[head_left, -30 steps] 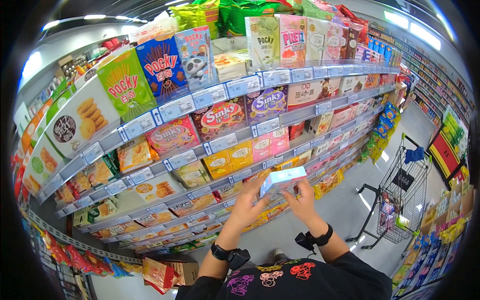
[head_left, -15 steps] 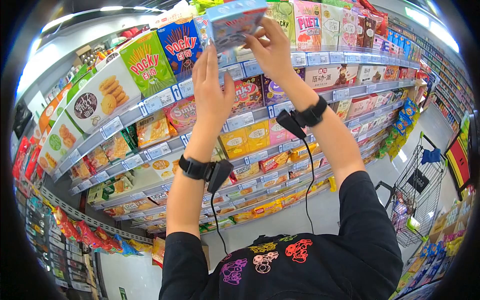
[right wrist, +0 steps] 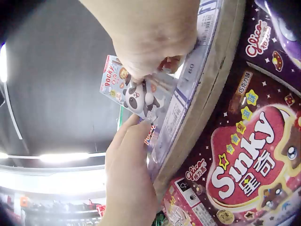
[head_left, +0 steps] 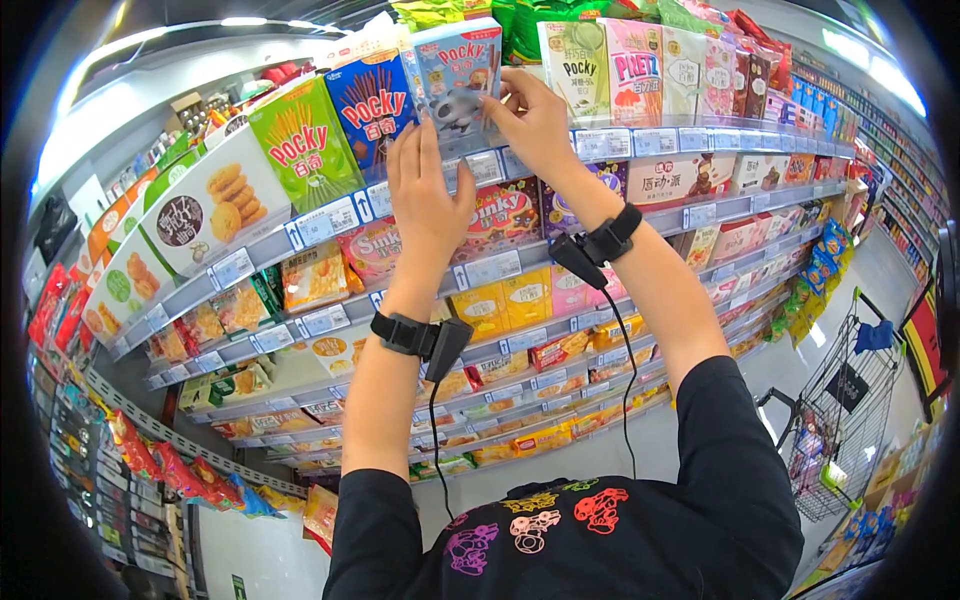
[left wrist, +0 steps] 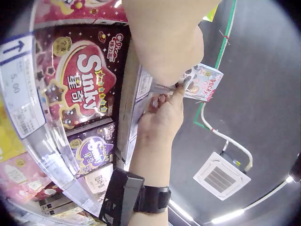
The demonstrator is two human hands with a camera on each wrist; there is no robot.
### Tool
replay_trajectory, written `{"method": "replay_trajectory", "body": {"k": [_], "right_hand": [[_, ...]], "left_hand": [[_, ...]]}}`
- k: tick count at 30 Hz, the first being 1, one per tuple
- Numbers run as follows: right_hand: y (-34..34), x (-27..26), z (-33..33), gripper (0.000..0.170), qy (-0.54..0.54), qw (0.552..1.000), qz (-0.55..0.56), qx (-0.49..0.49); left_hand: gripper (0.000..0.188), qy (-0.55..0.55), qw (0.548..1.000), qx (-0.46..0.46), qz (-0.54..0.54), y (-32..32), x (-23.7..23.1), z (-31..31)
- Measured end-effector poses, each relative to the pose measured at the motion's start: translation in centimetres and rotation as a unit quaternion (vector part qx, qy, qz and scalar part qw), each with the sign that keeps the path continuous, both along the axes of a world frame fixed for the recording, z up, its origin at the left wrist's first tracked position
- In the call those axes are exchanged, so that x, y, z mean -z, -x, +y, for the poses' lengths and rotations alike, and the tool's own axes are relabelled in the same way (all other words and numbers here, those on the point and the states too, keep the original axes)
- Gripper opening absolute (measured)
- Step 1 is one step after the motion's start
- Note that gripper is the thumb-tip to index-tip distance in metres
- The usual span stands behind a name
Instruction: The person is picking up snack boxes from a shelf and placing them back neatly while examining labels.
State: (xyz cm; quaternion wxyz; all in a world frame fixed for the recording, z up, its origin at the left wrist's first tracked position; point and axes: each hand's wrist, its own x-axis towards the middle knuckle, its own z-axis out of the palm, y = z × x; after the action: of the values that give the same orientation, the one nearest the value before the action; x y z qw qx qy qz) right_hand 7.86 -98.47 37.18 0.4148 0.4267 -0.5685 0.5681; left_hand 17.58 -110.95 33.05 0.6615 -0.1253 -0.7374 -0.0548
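Observation:
A light-blue Pocky box (head_left: 458,75) with a panda on its front stands upright at the top shelf, right of a blue Pocky box (head_left: 368,105). My right hand (head_left: 545,128) pinches its right edge, thumb on the front and fingers curled behind. With straight fingers, my left hand (head_left: 428,205) touches its lower left corner. In the left wrist view, the right thumb lies on the panda box (left wrist: 209,84). The right wrist view shows the panda front (right wrist: 136,96) close to the clear shelf lip (right wrist: 176,110), with the left fingertips at its lower edge.
A green Pocky box (head_left: 303,145) stands farther left, and a Pretz box (head_left: 634,65) to the right. Sinky boxes (head_left: 505,212) fill the shelf below, behind price tags (head_left: 603,145). At the right, a shopping cart (head_left: 835,430) stands on the floor.
Both hands have carried the panda Pocky box from chest height up to the top shelf. It has turned from lying tilted to upright, front facing out. The left fingers have straightened.

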Motion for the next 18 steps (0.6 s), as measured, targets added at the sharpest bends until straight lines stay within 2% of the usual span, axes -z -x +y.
{"method": "replay_trajectory", "body": {"k": [3,9,18], "right_hand": [[-0.8,-0.2,0.1,0.034,-0.005,0.998,-0.055,-0.037],[-0.9,-0.7,-0.2,0.032,-0.011,0.996,-0.087,-0.008],[-0.5,0.0,-0.5,0.032,-0.023,0.997,-0.076,0.000]], "left_hand": [[0.056,0.001,1.000,-0.012,0.006,0.6,0.4,-0.3],[0.059,0.023,0.999,-0.032,-0.002,0.8,0.5,-0.5],[0.065,0.017,0.999,-0.044,-0.013,1.1,0.7,-0.6]]}}
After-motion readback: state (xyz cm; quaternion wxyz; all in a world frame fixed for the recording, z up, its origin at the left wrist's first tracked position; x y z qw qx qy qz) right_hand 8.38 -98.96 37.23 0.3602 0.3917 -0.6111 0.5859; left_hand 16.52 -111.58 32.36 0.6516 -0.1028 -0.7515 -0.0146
